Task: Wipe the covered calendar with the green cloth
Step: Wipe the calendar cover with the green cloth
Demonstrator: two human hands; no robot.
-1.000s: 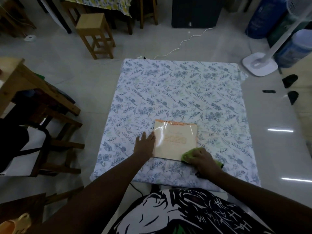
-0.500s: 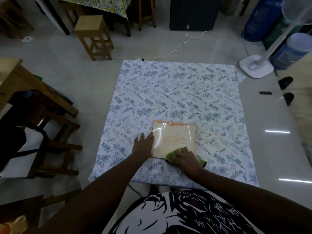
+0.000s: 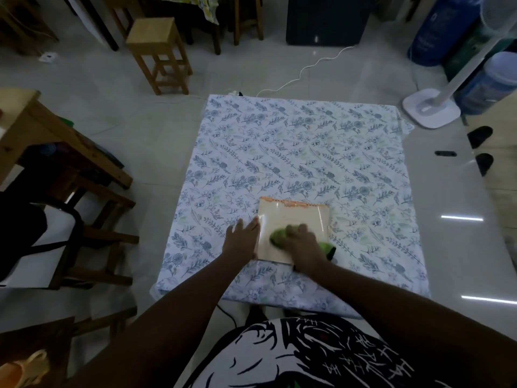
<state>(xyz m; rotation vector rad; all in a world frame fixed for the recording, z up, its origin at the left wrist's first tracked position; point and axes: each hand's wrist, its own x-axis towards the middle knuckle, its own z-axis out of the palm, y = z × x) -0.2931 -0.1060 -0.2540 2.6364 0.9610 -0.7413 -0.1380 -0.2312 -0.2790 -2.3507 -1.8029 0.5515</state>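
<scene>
The covered calendar [image 3: 291, 219] lies flat on the floral tablecloth [image 3: 293, 152], toward the 6 o'clock edge of the table. It is pinned along its 9 o'clock edge by the left hand [image 3: 242, 238], whose fingers are spread flat and hold nothing. The green cloth [image 3: 279, 236] is bunched under the right hand [image 3: 303, 243], fingers curled over it and pressed onto the plastic cover near the calendar's middle. The wipe is best done with even, overlapping strokes carried out to every edge, while the pinning pressure is kept firm so the slick cover is not dragged. The orange binding [image 3: 291, 203] at 12 o'clock is probably best approached gently, since the cloth could snag there.
</scene>
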